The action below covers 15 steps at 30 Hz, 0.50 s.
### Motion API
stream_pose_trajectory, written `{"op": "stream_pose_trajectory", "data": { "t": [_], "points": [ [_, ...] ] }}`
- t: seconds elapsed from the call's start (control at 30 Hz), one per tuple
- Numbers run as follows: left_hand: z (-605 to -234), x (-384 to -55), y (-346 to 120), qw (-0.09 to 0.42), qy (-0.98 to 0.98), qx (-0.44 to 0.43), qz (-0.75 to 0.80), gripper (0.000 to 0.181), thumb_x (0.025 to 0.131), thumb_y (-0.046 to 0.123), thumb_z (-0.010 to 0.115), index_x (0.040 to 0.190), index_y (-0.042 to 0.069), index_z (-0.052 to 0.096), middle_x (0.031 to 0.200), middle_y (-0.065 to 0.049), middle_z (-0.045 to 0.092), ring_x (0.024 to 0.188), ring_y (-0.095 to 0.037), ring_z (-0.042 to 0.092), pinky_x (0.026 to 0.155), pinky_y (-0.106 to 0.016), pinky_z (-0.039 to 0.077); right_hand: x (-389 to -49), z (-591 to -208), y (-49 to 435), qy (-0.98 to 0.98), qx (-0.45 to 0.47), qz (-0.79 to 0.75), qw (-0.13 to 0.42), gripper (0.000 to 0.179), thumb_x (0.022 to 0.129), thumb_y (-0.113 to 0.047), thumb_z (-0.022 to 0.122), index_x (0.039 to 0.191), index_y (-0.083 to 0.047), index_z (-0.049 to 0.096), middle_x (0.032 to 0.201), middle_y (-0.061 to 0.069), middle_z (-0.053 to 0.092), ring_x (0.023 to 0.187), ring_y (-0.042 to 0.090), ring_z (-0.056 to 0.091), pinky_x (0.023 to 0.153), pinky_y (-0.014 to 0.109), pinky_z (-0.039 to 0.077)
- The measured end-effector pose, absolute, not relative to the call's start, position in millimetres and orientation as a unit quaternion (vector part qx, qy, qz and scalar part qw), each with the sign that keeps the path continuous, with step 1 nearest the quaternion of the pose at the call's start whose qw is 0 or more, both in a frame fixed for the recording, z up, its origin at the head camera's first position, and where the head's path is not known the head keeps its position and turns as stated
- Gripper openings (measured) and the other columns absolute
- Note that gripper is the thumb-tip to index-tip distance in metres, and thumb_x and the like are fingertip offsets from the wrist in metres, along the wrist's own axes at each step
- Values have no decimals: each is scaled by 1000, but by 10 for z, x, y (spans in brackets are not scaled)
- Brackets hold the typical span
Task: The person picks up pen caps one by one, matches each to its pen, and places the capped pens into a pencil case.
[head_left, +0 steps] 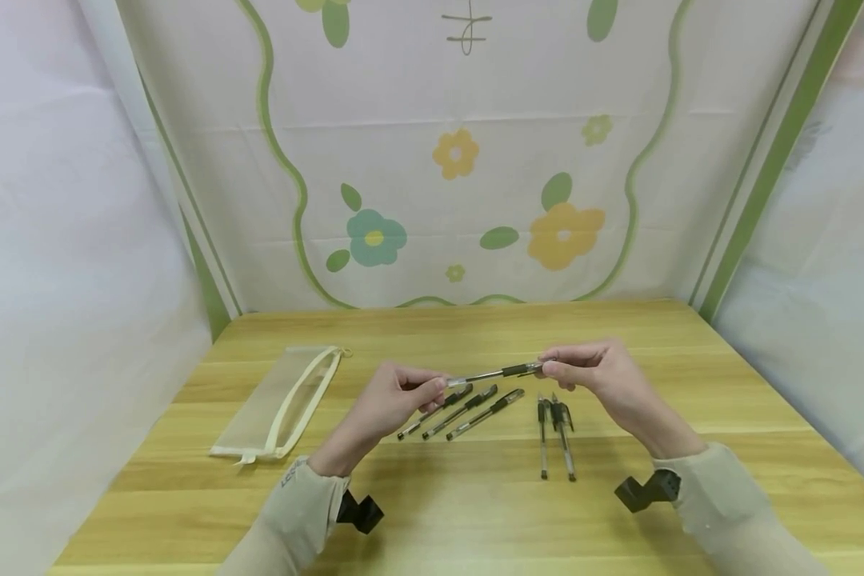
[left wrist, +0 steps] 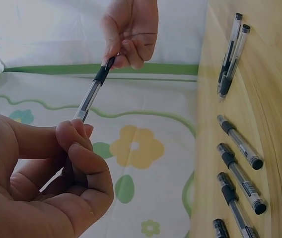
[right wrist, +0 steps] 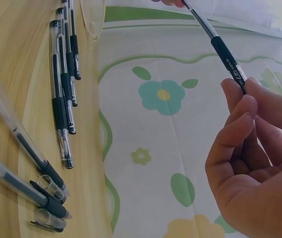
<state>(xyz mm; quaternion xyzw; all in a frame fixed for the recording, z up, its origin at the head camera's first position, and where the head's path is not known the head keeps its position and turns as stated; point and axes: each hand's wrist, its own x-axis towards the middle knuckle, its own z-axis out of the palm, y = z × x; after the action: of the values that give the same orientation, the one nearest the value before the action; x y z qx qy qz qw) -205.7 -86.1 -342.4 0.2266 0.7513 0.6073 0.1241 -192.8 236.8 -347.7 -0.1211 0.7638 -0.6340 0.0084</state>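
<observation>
A gel pen [head_left: 484,376] with a clear barrel and black grip is held above the table between both hands. My left hand [head_left: 401,398] pinches its clear rear end between thumb and fingers. At the other end, my right hand [head_left: 605,380] pinches the pen's capped tip, with the clip side showing in the right wrist view. Below them, several capped pens [head_left: 484,414] lie slanted in a row. Two uncapped pens [right wrist: 19,129] lie to the right, below the right hand, with clear caps [right wrist: 49,219] beside their tips.
A pale translucent zip pouch [head_left: 259,400] lies at the left of the wooden table [head_left: 432,520], its zipper side partly gaping. White cloth walls with flower prints [head_left: 565,236] enclose the table at the back and sides.
</observation>
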Motion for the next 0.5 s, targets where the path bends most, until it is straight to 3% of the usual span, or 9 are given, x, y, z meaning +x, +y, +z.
{"op": "stream_pose_trajectory", "data": {
  "t": [0.2,0.5],
  "points": [
    [-3418,-2060,-859,122,751,232,606,21,98,11,63,112,-3,72,84,-9,71,72,-17,62,73,-31,54,-1931,-3471,2370,765,-115,-634,9,28,89,-20,75,107,1,73,99,12,72,74,18,56,68,32,50],
    [-3421,-2044,-851,124,753,229,605,19,97,9,63,109,-2,73,83,-9,70,72,-18,62,73,-31,53,-1915,-3474,2346,758,-108,-643,8,28,89,-20,76,107,1,74,98,10,72,74,17,55,68,32,50]
  ]
}}
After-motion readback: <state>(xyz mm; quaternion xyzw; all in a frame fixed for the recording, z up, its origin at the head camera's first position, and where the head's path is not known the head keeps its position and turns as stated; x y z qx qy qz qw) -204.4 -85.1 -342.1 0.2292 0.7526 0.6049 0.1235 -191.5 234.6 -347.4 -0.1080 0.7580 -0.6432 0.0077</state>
